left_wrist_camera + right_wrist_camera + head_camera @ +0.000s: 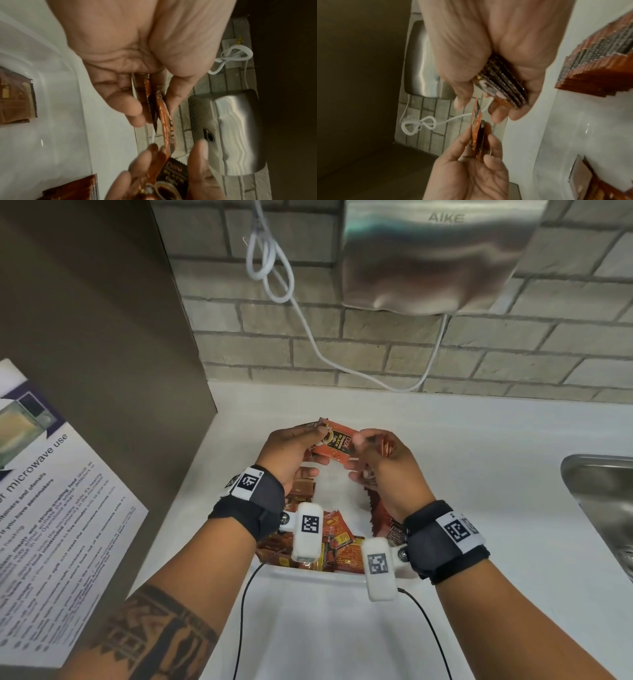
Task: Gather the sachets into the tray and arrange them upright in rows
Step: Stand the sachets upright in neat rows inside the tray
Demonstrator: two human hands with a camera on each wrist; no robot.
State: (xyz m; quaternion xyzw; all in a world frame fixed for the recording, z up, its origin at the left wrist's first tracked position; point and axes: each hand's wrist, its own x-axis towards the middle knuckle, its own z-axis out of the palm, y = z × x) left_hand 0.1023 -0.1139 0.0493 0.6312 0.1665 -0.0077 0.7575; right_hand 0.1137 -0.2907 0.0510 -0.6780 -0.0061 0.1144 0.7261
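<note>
Sachets: one orange-brown sachet (337, 445) held up over the tray (308, 580), pinched at its left end by left hand (291, 450) w/ a couple more behind it. Right hand (387, 470) grips a small stack of sachets (501, 86) edge-on, fingers curled round it, thumb near the single one. In tray: upright row (376, 508) on right side, loose pile (329, 546) lying flat at left/near. Tray sits on white tabletop (479, 508).
</note>
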